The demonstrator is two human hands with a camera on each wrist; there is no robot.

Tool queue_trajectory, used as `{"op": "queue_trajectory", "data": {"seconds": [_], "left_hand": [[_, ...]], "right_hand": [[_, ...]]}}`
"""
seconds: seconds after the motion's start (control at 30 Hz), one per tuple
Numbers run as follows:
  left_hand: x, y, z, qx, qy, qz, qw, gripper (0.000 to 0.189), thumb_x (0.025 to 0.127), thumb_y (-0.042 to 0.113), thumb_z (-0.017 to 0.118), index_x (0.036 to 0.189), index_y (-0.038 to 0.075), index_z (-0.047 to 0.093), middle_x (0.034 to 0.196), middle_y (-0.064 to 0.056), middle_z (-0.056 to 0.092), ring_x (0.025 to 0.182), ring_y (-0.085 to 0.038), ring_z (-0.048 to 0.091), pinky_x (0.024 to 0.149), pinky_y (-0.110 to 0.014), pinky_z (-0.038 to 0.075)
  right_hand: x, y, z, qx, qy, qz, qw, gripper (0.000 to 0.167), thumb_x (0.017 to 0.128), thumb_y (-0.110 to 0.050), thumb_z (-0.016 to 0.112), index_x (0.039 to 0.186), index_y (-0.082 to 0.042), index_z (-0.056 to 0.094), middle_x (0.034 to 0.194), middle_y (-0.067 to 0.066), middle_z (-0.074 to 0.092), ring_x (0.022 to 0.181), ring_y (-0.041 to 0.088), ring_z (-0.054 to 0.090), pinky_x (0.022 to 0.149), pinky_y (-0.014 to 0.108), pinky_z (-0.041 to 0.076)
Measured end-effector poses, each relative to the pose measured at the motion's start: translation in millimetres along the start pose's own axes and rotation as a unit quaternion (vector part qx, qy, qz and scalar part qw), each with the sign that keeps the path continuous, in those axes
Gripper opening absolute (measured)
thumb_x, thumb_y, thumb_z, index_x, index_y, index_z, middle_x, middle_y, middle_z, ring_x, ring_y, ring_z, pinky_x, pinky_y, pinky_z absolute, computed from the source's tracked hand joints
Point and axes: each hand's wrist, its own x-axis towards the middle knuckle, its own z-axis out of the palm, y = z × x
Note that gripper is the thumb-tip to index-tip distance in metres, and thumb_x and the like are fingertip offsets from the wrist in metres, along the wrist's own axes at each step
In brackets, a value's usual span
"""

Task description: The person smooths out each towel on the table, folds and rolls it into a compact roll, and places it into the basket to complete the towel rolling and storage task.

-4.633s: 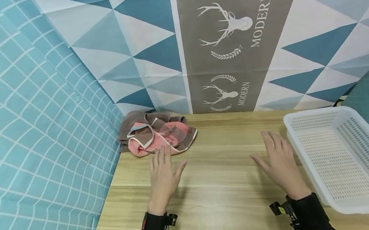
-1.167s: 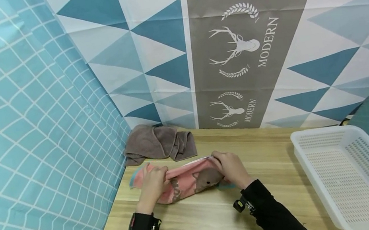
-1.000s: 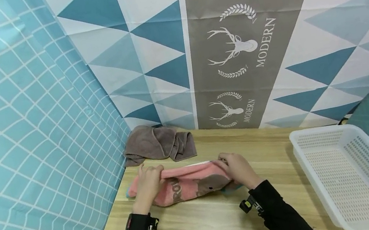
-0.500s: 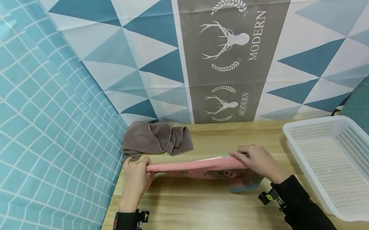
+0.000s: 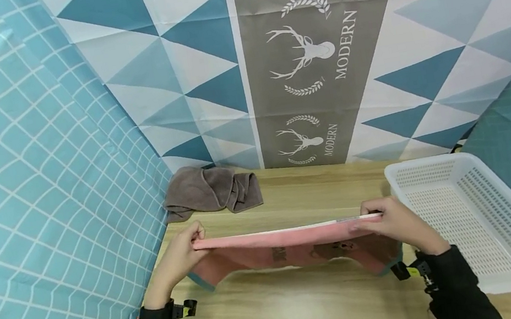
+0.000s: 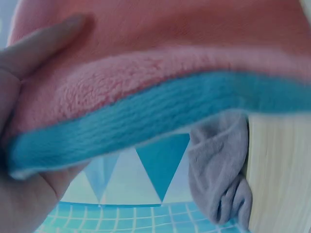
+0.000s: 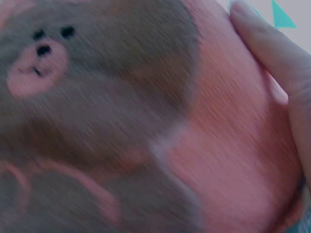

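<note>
A pink towel (image 5: 268,240) is stretched between both hands, its long upper edge pulled straight and its lower part hanging over the table. The left hand (image 5: 181,256) pinches one end of that edge. At the other end the right hand (image 5: 398,223) grips it between thumb and fingers. In the left wrist view a teal border (image 6: 160,114) runs along the towel beside the left hand. A brown bear face (image 7: 97,63) on the towel fills much of the right wrist view, with the right thumb (image 7: 272,43) lying against the cloth.
A crumpled grey-brown towel (image 5: 210,189) lies at the table's back left corner, against the patterned wall covering. To the right stands a white perforated plastic basket (image 5: 496,286), close to the right hand. The wooden table (image 5: 280,317) extends beneath the held towel.
The hands, earlier open and apart, took up the pink towel from beside the grey-brown one. They have since spread apart, left hand leftward and right hand rightward, drawing the bunched towel out long.
</note>
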Motion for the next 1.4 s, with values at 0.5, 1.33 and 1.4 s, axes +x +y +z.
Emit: {"op": "queue_trajectory", "data": {"seconds": [0.5, 1.33, 1.4], "left_hand": [[-19.9, 14.6, 1.5, -0.182, -0.021, 0.016, 0.983, 0.012, 0.087, 0.016, 0.077, 0.094, 0.02, 0.068, 0.09, 0.0, 0.069, 0.084, -0.011, 0.065, 0.078, -0.025, 0.052], [46.0, -49.9, 80.2, -0.035, 0.069, -0.031, 0.9965, 0.01, 0.09, 0.009, 0.073, 0.085, 0.017, 0.068, 0.086, 0.004, 0.069, 0.083, -0.014, 0.065, 0.075, -0.045, 0.054], [53.1, -53.7, 84.9, -0.021, 0.087, -0.03, 0.9955, 0.008, 0.09, 0.011, 0.073, 0.085, 0.015, 0.068, 0.085, 0.002, 0.07, 0.082, -0.016, 0.065, 0.075, -0.044, 0.053]], "right_hand": [[-42.3, 24.4, -35.5, 0.071, -0.101, -0.012, 0.9922, 0.008, 0.091, -0.018, 0.072, 0.084, -0.022, 0.069, 0.074, -0.01, 0.065, 0.062, 0.004, 0.054, 0.056, 0.026, 0.048], [-7.4, 90.3, 11.0, -0.186, 0.037, 0.084, 0.9782, 0.011, 0.096, -0.015, 0.066, 0.099, -0.012, 0.077, 0.09, 0.002, 0.065, 0.083, 0.021, 0.063, 0.076, 0.045, 0.053], [-3.6, 95.1, 15.2, -0.199, 0.06, 0.09, 0.974, 0.012, 0.096, -0.014, 0.066, 0.099, -0.01, 0.076, 0.09, 0.005, 0.063, 0.084, 0.024, 0.061, 0.075, 0.046, 0.052]]}}
